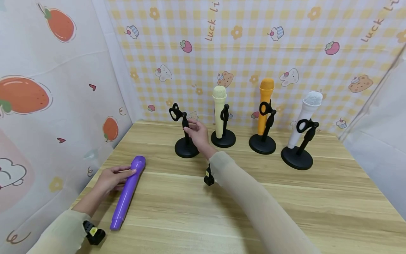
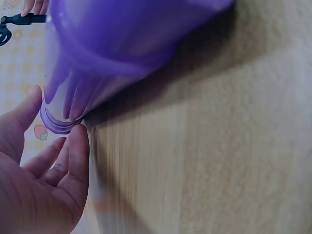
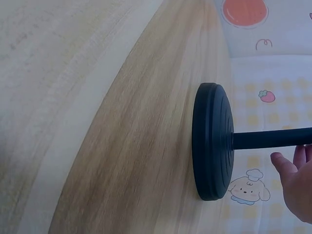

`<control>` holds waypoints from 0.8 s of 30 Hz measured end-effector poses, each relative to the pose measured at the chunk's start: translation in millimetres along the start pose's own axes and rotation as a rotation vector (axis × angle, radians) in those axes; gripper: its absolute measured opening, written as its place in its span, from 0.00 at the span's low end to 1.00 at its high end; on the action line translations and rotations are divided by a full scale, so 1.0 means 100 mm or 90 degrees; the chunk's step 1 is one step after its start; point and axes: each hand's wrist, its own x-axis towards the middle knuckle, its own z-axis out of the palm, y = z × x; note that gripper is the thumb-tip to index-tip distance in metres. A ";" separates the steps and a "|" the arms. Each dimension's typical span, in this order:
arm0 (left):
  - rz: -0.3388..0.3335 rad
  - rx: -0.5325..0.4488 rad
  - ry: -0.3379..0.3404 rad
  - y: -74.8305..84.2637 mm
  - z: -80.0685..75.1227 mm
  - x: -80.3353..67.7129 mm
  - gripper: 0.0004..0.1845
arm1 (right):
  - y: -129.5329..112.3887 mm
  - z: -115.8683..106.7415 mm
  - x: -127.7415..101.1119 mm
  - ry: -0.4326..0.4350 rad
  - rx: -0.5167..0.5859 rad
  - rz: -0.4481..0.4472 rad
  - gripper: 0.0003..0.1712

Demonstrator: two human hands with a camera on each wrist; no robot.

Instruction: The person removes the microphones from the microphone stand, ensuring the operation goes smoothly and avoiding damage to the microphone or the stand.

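Note:
A purple microphone (image 1: 127, 198) lies slantwise along the left of the table, its head pointing away. My left hand (image 1: 111, 179) grips it just below the head; thumb and fingers (image 2: 78, 151) come round from both sides in the left wrist view. Farther back stands a black microphone stand (image 1: 186, 147) with a round base and an unfilled ring clip at its top. My right hand (image 1: 198, 135) holds its stem from the right, thumb in front. The right wrist view shows the base (image 3: 213, 141) flat on the wood and the fingertips at the stem.
To the right, three similar stands hold a cream microphone (image 1: 219, 113), an orange microphone (image 1: 265, 95) and a white microphone (image 1: 306, 113). A checked cloth (image 1: 241, 63) hangs behind the wooden table (image 1: 177, 211), with printed white cloth (image 1: 73, 88) along the left side.

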 end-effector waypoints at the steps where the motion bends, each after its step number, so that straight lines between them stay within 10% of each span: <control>1: 0.000 -0.005 0.001 0.00 -0.01 0.00 0.46 | 0.00 -0.01 0.00 -0.001 -0.002 0.000 0.21; 24: 0.017 -0.040 -0.002 0.10 -0.22 -0.06 0.47 | -0.05 -0.21 -0.07 -0.025 -0.006 0.009 0.18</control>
